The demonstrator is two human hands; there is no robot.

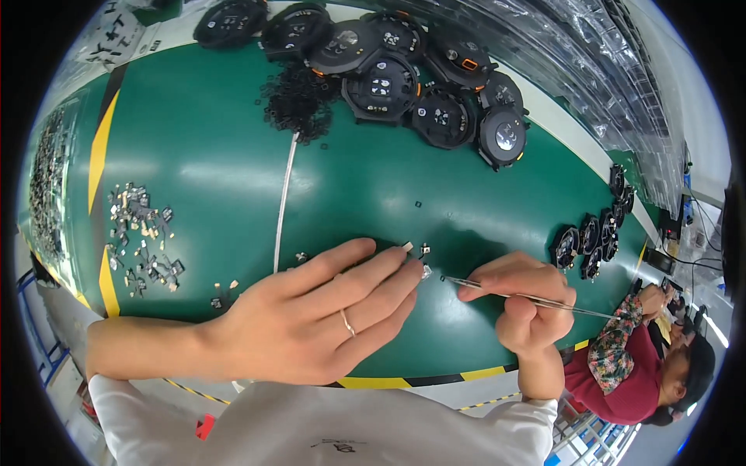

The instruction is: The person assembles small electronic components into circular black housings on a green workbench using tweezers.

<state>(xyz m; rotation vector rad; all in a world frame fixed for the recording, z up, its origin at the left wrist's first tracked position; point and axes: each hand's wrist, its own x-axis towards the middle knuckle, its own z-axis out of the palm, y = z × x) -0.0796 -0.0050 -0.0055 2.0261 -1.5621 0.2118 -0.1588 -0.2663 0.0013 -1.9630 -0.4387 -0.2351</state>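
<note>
My left hand point(326, 314), a ring on one finger, lies nearly flat on the green mat point(365, 182) with its fingers stretched to the right. By its fingertips sit small electronic parts: a shiny piece point(427, 271) at the fingertip and a black-and-silver part point(424, 249) just beyond. My right hand point(532, 299) is closed around thin metal tweezers point(594, 313), which point left. At the tweezers' tip is a tiny black square piece point(443, 278); whether the tips pinch it I cannot tell. Another small dark square point(418, 204) lies alone farther back.
Several round black watch-like housings point(381, 88) stand at the back beside a heap of small black frames point(298, 102). Loose small parts point(140, 217) lie scattered at left, near a clear tray point(54, 186). More housings point(590, 233) lie at right, where another person point(629, 365) sits.
</note>
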